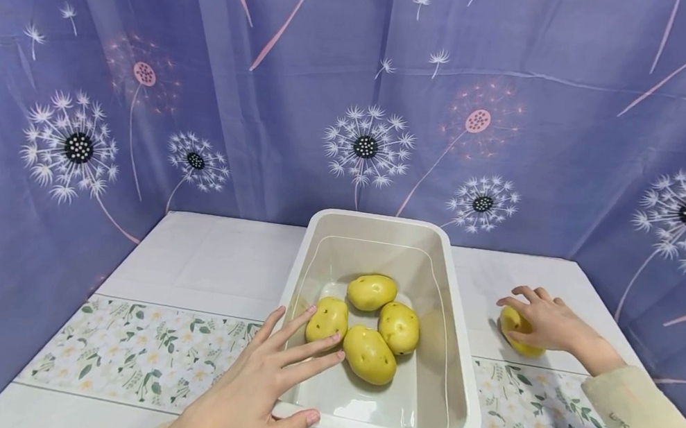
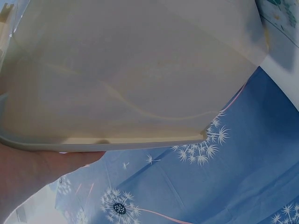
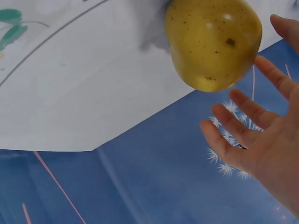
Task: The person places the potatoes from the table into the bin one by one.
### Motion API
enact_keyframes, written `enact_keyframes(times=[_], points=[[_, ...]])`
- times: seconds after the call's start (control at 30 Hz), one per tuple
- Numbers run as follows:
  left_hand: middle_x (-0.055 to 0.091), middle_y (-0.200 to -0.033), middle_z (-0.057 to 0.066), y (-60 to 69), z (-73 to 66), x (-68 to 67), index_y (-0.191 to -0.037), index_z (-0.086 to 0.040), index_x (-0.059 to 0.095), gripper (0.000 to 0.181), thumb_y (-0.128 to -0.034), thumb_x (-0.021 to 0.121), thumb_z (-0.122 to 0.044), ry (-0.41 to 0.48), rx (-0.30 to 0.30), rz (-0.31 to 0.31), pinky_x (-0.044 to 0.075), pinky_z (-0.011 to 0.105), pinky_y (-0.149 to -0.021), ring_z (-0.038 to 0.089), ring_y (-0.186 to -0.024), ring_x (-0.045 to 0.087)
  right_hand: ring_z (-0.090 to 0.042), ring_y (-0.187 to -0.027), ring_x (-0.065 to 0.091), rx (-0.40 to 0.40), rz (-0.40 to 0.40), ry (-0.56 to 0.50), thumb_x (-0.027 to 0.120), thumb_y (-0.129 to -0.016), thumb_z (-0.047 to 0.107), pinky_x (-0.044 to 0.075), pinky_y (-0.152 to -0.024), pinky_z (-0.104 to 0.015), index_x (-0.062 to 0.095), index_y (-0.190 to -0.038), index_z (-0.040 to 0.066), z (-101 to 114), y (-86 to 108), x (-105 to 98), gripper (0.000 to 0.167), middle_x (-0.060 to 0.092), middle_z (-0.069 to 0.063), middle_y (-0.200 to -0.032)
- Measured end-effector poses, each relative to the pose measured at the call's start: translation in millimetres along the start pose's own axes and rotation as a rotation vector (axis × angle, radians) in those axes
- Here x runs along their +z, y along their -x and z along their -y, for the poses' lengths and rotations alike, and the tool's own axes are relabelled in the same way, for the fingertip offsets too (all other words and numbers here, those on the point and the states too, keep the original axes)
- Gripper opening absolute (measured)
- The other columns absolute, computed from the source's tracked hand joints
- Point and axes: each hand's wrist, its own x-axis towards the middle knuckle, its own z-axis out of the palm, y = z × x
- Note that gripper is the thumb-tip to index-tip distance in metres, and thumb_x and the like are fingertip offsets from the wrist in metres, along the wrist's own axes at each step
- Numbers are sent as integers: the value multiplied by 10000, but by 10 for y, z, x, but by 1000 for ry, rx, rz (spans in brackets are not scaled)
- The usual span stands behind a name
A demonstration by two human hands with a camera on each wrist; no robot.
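Observation:
Several yellow potatoes (image 1: 369, 355) lie together on the floor of a pale grey plastic bin (image 1: 466, 401). Across the bin's near left rim stretches my left hand (image 1: 255, 390), fingers spread over the inside and thumb at the near edge. The left wrist view shows part of this hand by the rim, with its fingertips hidden. On the table to the right of the bin lies a single potato (image 3: 215, 42). My right hand (image 1: 551, 326) is over it with fingers apart and loosely bent, not closed round it; one fingertip seems to meet its side.
The white table (image 1: 231, 258) has a floral strip (image 1: 127, 352) running across it. A purple-blue dandelion-print cloth (image 1: 276, 130) hangs behind the table and along both sides. The bin's raised walls stand between the two hands.

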Motion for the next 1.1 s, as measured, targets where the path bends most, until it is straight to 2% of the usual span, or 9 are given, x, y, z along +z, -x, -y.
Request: enact_keyframes(times=[0.27,0.5,0.7,0.9,1.1], points=[[447,-1358,-45,6,-5,-4,-1336,-246,410,550,-832,475,-457,-5,5,-5,115,564,-1049,302,-1353,227,-343,-931,502,0,24,-9,702,-699,294,444,-660,-526,573,-1127,147,11,5,41,472,500,-182,-1134],[455,-1352,-44,2,-4,-5,-1334,-242,414,557,-823,487,-451,2,13,-14,199,622,-966,307,-1349,235,-328,-904,492,9,40,-40,706,-689,273,440,-629,-490,571,-1131,142,9,7,127,480,495,-191,-1130],[455,-1352,-46,3,-1,-5,-1334,-243,415,557,-823,489,-453,1,11,-13,197,618,-971,303,-1350,236,-316,-875,474,7,32,-36,714,-678,281,419,-593,-439,570,-1124,156,4,6,210,485,488,-195,-1137],[459,-1349,-47,0,-1,0,-1329,-241,421,524,-867,397,-486,0,9,-18,207,625,-958,300,-1348,240,-336,-891,470,-11,29,4,739,-636,253,418,-587,-441,564,-1117,165,-14,7,272,519,471,-201,-1144],[465,-1343,-47,-4,3,6,-1325,-240,428,520,-869,392,-488,-1,9,-28,206,617,-965,300,-1346,248,-373,-933,466,-11,39,10,758,-605,231,426,-607,-474,556,-1129,148,-10,7,270,567,462,-206,-1151]])
